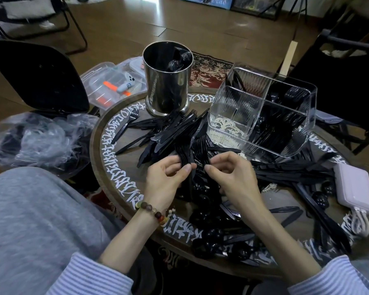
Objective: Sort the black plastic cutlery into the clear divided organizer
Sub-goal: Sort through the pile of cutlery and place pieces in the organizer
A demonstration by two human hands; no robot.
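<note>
- Where the two hands meet above the middle of the round table point(107, 145), the left hand point(166, 177) grips a stack of black forks point(184, 155), fingers curled round the handles, tines pointing away from the person
- Right hand point(230, 175): fingers curled, thumb and forefinger tips pinched at the same stack from the right side; whether it holds a separate fork cannot be told
- Loose black cutlery point(170, 128) lies heaped on the table beyond the hands, forks and knives mixed; more knives and spoons spread to the right and toward the near edge
- Clear divided organizer point(262, 116) stands on the table's far right; the left front compartment looks bare, the right and rear compartments hold dark cutlery, types hard to tell
- Steel cylinder cup point(167, 79) stands upright at the far edge, left of the organizer, with wrapped dark items inside
- Pale power bank point(356, 188) with a white cable at the right edge
- Beaded bracelet point(156, 213) on the left wrist; striped cuffs on both sleeves
- Clear plastic bag point(41, 141) left of the table, off its edge
</note>
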